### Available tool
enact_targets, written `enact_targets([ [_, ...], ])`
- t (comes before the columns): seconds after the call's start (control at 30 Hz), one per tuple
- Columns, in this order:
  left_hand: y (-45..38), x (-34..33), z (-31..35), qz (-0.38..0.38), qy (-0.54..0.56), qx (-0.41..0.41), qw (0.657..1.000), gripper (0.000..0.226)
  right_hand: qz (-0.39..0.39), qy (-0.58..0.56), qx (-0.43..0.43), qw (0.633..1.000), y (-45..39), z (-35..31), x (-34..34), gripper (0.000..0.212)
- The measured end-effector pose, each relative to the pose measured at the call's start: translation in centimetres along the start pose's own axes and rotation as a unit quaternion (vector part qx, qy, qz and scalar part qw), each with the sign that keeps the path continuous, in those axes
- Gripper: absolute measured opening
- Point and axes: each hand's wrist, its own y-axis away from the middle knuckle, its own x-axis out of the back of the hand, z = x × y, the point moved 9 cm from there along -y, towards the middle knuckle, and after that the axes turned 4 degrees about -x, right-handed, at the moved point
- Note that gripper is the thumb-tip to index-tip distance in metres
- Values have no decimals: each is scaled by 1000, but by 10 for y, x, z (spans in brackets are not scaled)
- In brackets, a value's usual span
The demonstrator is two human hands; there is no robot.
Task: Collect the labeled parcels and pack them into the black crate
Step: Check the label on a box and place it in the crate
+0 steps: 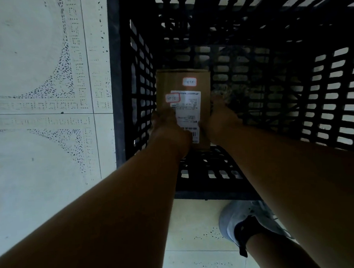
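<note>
Both hands, left (167,126) and right (223,118), gripping the parcel (186,87) sides, low inside the crate (282,69), against its left wall

Both bare arms reach forward and down, close together; the left hand (167,124) and right hand (220,118) grip opposite sides of something.

Both forearms (118,210) are bare, with no sleeves showing up to the frame's edge. The hands (167,124) wear no gloves, rings or watch that can be made out. One foot shows below, in a pale grey shoe (239,219) over a black ankle sock (243,233).
</note>
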Motion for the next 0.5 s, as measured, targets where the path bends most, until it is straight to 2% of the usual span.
enact_targets([
  [0.13, 3, -4, -4, 4, 1, 5, 1000, 84, 0, -43, 15, 999, 0, 6, -5, 67],
  [0.27, 4, -8, -9, -4, 13, 18, 1000, 78, 21, -57, 21, 998, -1, 6, -5, 56],
  [0.37, 8, -11, -12, -3, 31, 27, 999, 74, 54, -7, 15, 998, -2, 4, 1, 53],
  [0.5, 7, -13, -8, 0, 32, 19, 999, 87, 58, 3, 67, 996, 2, -8, 4, 57],
])
